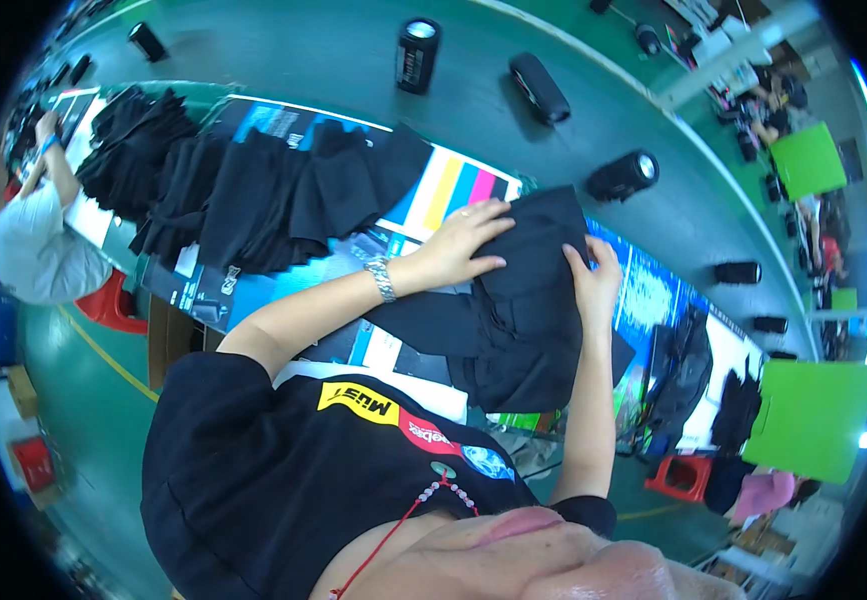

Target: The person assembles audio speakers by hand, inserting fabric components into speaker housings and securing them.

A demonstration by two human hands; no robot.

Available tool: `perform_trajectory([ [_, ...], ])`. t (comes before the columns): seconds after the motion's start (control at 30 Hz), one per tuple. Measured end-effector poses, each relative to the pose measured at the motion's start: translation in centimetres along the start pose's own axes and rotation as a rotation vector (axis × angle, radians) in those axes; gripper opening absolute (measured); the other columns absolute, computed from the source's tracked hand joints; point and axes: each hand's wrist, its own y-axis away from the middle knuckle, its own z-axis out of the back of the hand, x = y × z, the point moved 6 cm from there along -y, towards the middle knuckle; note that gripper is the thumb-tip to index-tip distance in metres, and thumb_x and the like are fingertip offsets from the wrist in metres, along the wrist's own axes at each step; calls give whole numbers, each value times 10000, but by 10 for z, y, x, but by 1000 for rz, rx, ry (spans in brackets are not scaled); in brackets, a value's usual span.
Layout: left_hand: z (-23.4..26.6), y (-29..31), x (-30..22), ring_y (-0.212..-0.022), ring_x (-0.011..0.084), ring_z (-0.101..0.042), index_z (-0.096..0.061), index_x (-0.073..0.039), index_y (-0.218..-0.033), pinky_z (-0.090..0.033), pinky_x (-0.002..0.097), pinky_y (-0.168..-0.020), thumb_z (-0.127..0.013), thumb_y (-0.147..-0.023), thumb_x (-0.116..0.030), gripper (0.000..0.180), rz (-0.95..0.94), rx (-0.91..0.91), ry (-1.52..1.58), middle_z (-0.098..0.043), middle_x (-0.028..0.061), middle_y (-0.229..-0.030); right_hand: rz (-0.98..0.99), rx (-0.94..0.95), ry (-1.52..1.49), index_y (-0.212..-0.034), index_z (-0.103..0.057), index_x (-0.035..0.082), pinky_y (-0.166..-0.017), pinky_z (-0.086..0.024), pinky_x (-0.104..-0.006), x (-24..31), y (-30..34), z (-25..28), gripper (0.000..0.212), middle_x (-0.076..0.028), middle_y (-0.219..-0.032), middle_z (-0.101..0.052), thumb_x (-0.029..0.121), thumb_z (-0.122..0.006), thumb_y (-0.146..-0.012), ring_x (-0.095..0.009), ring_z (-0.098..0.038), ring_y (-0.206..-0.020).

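Observation:
Black fabric pieces [528, 310] lie in a loose, overlapping stack in front of me, with creased folds along the near side. My left hand [458, 245] rests on the upper left part of the stack, fingers spread and flat. At the stack's right edge is my right hand [596, 275], its thumb on the cloth and its fingers curled around the edge. More black fabric pieces [253, 190] sit in fanned rows to the left of my left hand. A dark strip of the cloth runs under my left forearm.
Black cylindrical speakers [418, 58] stand and lie on the green conveyor surface [303, 50] beyond the table. Printed sheets [453, 185] cover the tabletop. Dark bags or cloth [681, 365] lie to the right. A co-worker [38, 240] is at far left, near a red stool [113, 302].

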Motion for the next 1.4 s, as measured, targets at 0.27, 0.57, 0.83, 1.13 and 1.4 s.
perform_trajectory([
  [0.27, 10, 5, -11, -1335, 342, -370, -540, -47, -1263, -298, 439, -1102, -697, -837, -306, 522, 21, -121, 26, -440, 165, -1400, 10, -303, -133, -999, -667, -78, -799, -488, -288, 38, 15, 24, 173, -142, -989, -691, 45, -638, -881, -190, -646, -890],
  [0.57, 69, 3, -20, -1215, 260, -505, -431, -38, -1360, -431, 366, -992, -793, -760, -232, 727, 151, -355, 424, -513, 150, -1302, -198, -196, -782, -603, -458, 58, -464, -286, -221, 128, -26, -54, 352, 60, -569, -426, 78, -731, -824, -23, -402, -545],
  [0.83, 57, 30, 27, -1124, 301, -541, -603, -27, -926, -412, 405, -972, -674, -804, -56, 144, 293, -330, 433, -595, 103, -1134, -526, -142, -1227, -824, -635, 27, -545, -450, -239, 97, -15, -138, 177, -18, -762, -630, 185, -673, -894, -80, -570, -636],
  [1.13, 83, 24, 32, -1115, 242, -506, -577, -10, -927, -410, 341, -949, -654, -838, -60, 128, 223, -532, 277, -523, 103, -1169, -299, 278, -1055, -1007, -570, 51, -491, -339, -182, 123, -21, -135, 265, 34, -754, -565, 78, -734, -801, -24, -447, -562],
  [1.4, 70, 24, 48, -1062, 134, -541, -627, -13, -860, -413, 271, -937, -656, -833, -39, 48, 461, -385, 1218, -533, 50, -1184, -239, 449, -1163, -1072, -577, 22, -558, -383, -192, 126, -17, -126, 430, -8, -846, -588, 44, -793, -701, -46, -517, -673],
])
